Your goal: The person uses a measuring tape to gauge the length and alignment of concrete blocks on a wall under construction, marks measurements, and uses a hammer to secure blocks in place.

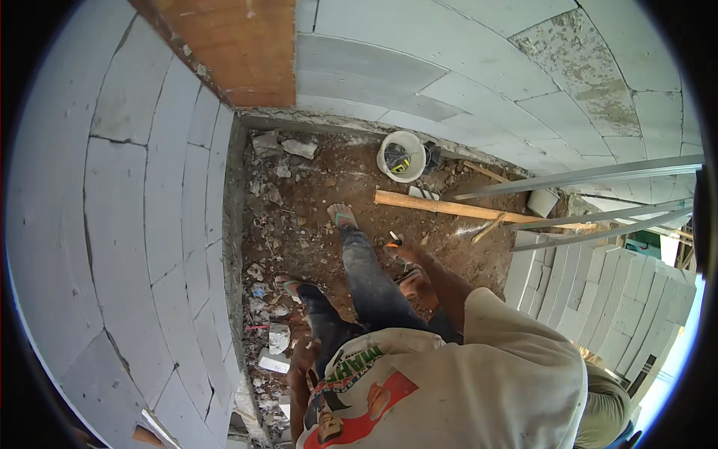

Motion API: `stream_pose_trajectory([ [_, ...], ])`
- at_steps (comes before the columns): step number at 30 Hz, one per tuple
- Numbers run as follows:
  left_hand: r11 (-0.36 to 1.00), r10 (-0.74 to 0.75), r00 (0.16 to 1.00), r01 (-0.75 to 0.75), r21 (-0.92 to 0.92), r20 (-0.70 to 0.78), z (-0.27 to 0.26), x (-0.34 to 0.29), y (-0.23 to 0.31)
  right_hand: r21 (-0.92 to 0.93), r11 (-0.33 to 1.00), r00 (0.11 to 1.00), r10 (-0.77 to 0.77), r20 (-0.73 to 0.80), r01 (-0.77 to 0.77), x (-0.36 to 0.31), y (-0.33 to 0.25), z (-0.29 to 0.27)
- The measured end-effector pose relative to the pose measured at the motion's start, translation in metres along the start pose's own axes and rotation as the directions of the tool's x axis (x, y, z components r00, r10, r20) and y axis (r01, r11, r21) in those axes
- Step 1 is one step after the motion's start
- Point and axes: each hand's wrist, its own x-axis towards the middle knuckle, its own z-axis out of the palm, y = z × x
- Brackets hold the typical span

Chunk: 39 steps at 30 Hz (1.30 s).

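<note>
My right hand (408,252) is stretched forward over the dirt floor, to the right of my knee. Closed in its fingers is a small orange-and-black object (394,242) with a white end, too small for me to tell its kind. Low beside my left thigh hangs my left hand (303,355), its fingers mostly turned away. Near it, pale block pieces (279,338) lie on the rubble. My legs, in dark dusty trousers (368,273), reach forward to sandalled feet (342,215).
Pale block walls (116,202) rise at left and far side, with a brown board (250,52) in the corner. A white bucket (410,176) stands by the far wall. A wooden plank (419,202) and metal profiles (598,179) extend right, toward stacked blocks (598,299).
</note>
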Motion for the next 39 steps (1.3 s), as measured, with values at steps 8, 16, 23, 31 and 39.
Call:
stream_pose_trajectory([
  [8, 0.865, -0.464, 0.846, 0.496, -0.069, 0.263, 0.059, 0.025, 0.075, 0.206, 0.972, 0.954, -0.050, -0.297, 0.114, 0.192, -0.003, -0.112],
  [16, 0.801, -0.592, 0.788, 0.599, 0.010, 0.171, 0.091, 0.056, 0.120, -0.390, 0.921, 0.948, -0.106, -0.300, -0.020, 0.352, -0.007, -0.185],
  [23, 0.693, -0.710, 0.696, 0.718, -0.071, 0.110, 0.093, 0.048, 0.160, -0.784, 0.621, 0.971, -0.192, -0.142, 0.008, 0.363, -0.027, -0.181],
  [31, 0.679, -0.695, 0.718, 0.671, -0.298, 0.031, 0.076, -0.001, 0.194, -0.344, 0.887, 0.916, -0.179, 0.360, 0.309, 0.193, -0.065, -0.102],
  [39, 0.835, -0.291, 0.954, 0.218, -0.505, -0.069, 0.136, -0.014, 0.081, -0.585, 0.335, 0.638, -0.071, 0.766, 0.739, 0.037, -0.159, 0.032],
])
